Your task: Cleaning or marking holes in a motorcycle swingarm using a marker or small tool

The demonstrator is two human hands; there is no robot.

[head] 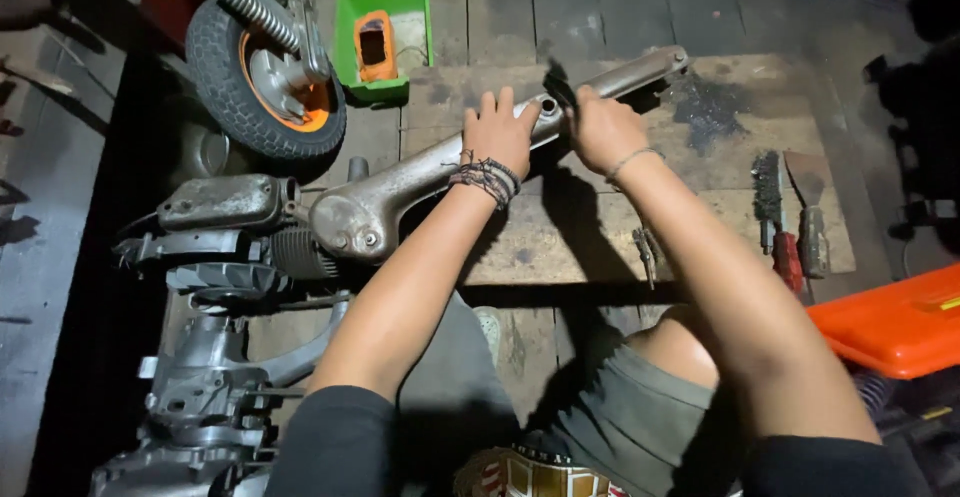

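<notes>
The head camera looks down on a wooden board [560, 237] lying on a dark plank floor [600, 7]. Beyond the board's far left corner sits a green plastic tub [416, 7]; inside it lies an orange block-shaped part [375, 47] with a dark opening, beside some pale, grimy residue on the tub's bottom. At the right edge of the view an orange box [890, 322] is closed, so its contents cannot be seen.

A long grey metal arm [420, 172] lies slantwise across the board's far left part, its wide rounded end hanging off the left edge toward an engine block [230, 257], its thin end pointing to the board's far edge. The left hand [498, 135] rests flat on top of the arm near its middle, fingers spread wide and laid over the metal rather than curled round it; cord bracelets [486, 177] circle the wrist. The right hand [603, 129] sits just beside it on the same arm, its grip closed narrow, the fingers bunched and pressed against the metal near a small round opening; whether they pinch something small there cannot be told.

Near the board's right edge lie a wire brush [768, 192], a scraper [808, 197] and a red-handled tool [788, 257]. A small wheel [262, 67] with an orange rim stands off the far left corner.
</notes>
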